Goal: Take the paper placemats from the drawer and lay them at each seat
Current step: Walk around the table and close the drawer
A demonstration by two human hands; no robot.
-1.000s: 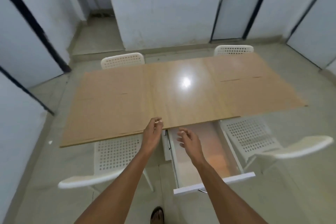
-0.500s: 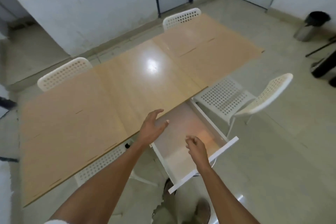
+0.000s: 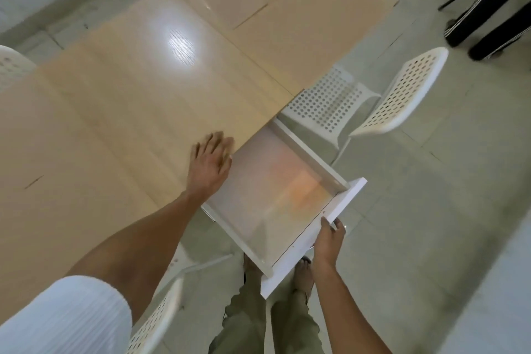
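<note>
Head view: my right hand (image 3: 329, 240) grips the white front panel of the open drawer (image 3: 275, 195) at 5 o'clock. My left hand (image 3: 211, 162) lies flat, fingers straight, on the desk (image 3: 120, 100) edge, beside the drawer; placemats (image 3: 287, 6) cover the desk's 1 o'clock end.

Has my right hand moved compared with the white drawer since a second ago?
Yes. The right hand went from above the white drawer's inside to gripping its front panel.

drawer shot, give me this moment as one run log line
stage: drawer open, looks empty | left hand flat on table edge | right hand grips drawer front | placemats: brown sheets on table
</note>
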